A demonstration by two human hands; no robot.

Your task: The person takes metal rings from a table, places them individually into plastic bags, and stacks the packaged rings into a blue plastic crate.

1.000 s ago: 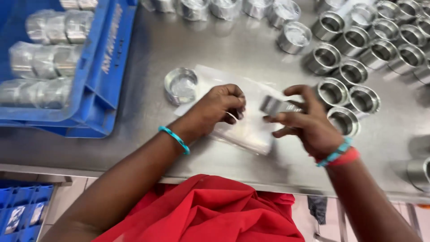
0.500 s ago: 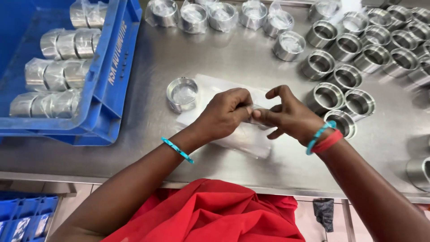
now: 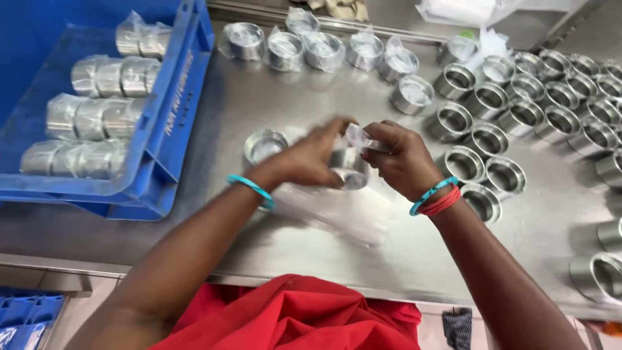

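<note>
My left hand (image 3: pixel 310 155) and my right hand (image 3: pixel 403 158) meet above a steel table (image 3: pixel 259 97), both gripping one shiny metal ring (image 3: pixel 348 167) that sits inside a small clear plastic bag (image 3: pixel 360 137). The right fingers pinch the bag's top edge; the left hand cups the ring from the side. Under my hands lies a stack of flat clear bags (image 3: pixel 337 210). One bagged ring (image 3: pixel 264 145) rests on the table just left of my left hand.
A blue crate (image 3: pixel 178 123) at the left holds rows of bagged rings. Several wrapped rings (image 3: pixel 304 46) line the table's far side. Many bare metal rings (image 3: pixel 512 116) stand in rows at the right. The table's front edge (image 3: pixel 324 288) runs near my red clothing.
My hands came together from apart, and the ring now sits in a bag held between them. The view shifted, showing more of the table's far side.
</note>
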